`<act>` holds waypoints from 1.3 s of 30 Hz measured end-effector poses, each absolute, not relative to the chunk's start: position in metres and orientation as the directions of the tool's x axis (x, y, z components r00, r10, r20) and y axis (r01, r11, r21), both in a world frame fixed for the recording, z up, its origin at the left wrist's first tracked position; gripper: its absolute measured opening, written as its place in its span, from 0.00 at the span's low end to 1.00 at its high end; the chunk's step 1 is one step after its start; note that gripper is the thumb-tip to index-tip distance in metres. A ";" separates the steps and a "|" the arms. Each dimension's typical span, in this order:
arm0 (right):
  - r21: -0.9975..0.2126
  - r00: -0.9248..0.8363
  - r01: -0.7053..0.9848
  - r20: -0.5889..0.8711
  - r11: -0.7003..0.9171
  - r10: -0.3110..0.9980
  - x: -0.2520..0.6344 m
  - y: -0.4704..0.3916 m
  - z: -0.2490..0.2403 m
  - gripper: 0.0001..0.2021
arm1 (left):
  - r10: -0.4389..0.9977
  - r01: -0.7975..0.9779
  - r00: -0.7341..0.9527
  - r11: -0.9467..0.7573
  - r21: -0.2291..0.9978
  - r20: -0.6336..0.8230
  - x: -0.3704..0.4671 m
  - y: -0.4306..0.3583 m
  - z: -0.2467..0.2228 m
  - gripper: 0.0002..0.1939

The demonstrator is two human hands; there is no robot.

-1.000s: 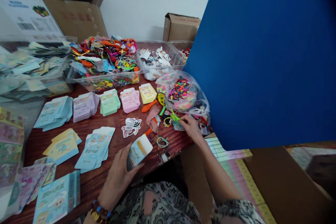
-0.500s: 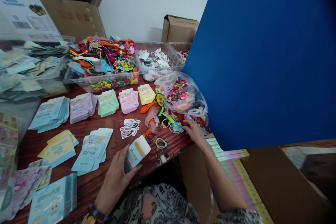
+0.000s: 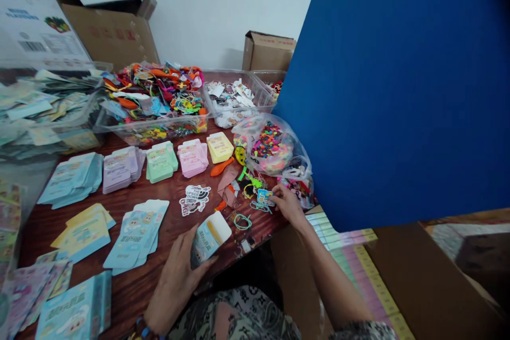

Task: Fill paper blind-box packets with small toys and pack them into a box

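My left hand (image 3: 175, 273) is wrapped around a small light-blue cardboard box (image 3: 207, 240), tilted, with its top flap open and something yellow showing inside. Towards the right edge of the table, the fingertips of my right hand (image 3: 290, 204) pinch a small blue trinket with a cord (image 3: 264, 196). Around it lie a green cord loop (image 3: 242, 221), a lime-green toy (image 3: 255, 181) and an orange balloon (image 3: 222, 167). A die-cut sticker (image 3: 195, 200) lies flat left of these.
Stacks of flat cards in blue (image 3: 74, 178), purple (image 3: 121, 169), green (image 3: 161, 162), pink (image 3: 192, 158) and yellow (image 3: 219, 147) form a row. Behind stand clear bins of trinkets (image 3: 151, 128) and stickers (image 3: 233, 111). A plastic bag (image 3: 295, 141) holds colourful bits. A large blue panel (image 3: 390, 90) blocks the right side.
My right fingertips have moved slightly left and closed on the blue trinket, which has turned and lifted a little. The left hand still holds the box. The camera view has shifted slightly.
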State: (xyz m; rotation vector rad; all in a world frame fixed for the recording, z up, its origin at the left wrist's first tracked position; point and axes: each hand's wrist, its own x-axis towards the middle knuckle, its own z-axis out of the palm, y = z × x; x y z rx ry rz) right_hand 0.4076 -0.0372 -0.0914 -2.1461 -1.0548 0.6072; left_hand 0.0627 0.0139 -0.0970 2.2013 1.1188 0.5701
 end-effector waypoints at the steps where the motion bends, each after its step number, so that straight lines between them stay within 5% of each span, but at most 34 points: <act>1: -0.746 0.586 0.495 -0.091 -0.445 0.805 0.408 -0.040 -0.088 0.08 | 0.831 0.569 0.546 -0.461 0.681 0.106 0.064 0.014 -0.095 0.33; 5: -0.886 0.646 0.353 -0.002 -0.301 0.764 0.395 -0.049 -0.058 0.12 | 0.813 0.546 0.573 -0.474 0.691 0.105 0.068 0.014 -0.091 0.31; 9: -0.980 0.363 0.147 -0.072 -0.134 0.929 0.350 -0.047 -0.022 0.09 | 0.808 0.553 0.578 -0.489 0.674 0.112 0.072 0.014 -0.091 0.32; 14: -0.919 0.146 0.379 -0.053 -0.105 0.988 0.300 -0.028 -0.013 0.03 | 0.797 0.557 0.590 -0.520 0.648 0.133 0.071 0.012 -0.086 0.35; 21: -0.743 -0.018 0.670 -0.006 0.008 1.000 0.276 -0.013 -0.011 0.10 | 0.798 0.566 0.590 -0.520 0.640 0.127 0.066 0.012 -0.083 0.37; 31: -0.892 0.042 0.424 -0.154 -0.157 0.987 0.273 -0.012 -0.018 0.07 | 0.805 0.555 0.576 -0.514 0.654 0.144 0.070 0.012 -0.080 0.37; 35: -0.858 -0.061 0.512 -0.076 -0.034 0.995 0.269 -0.015 -0.015 0.12 | 0.831 0.582 0.539 -0.484 0.654 0.135 0.072 0.012 -0.078 0.35; 39: -0.886 0.092 0.460 -0.013 -0.054 0.996 0.282 -0.018 -0.017 0.09 | 0.855 0.614 0.504 -0.455 0.645 0.124 0.070 0.014 -0.080 0.35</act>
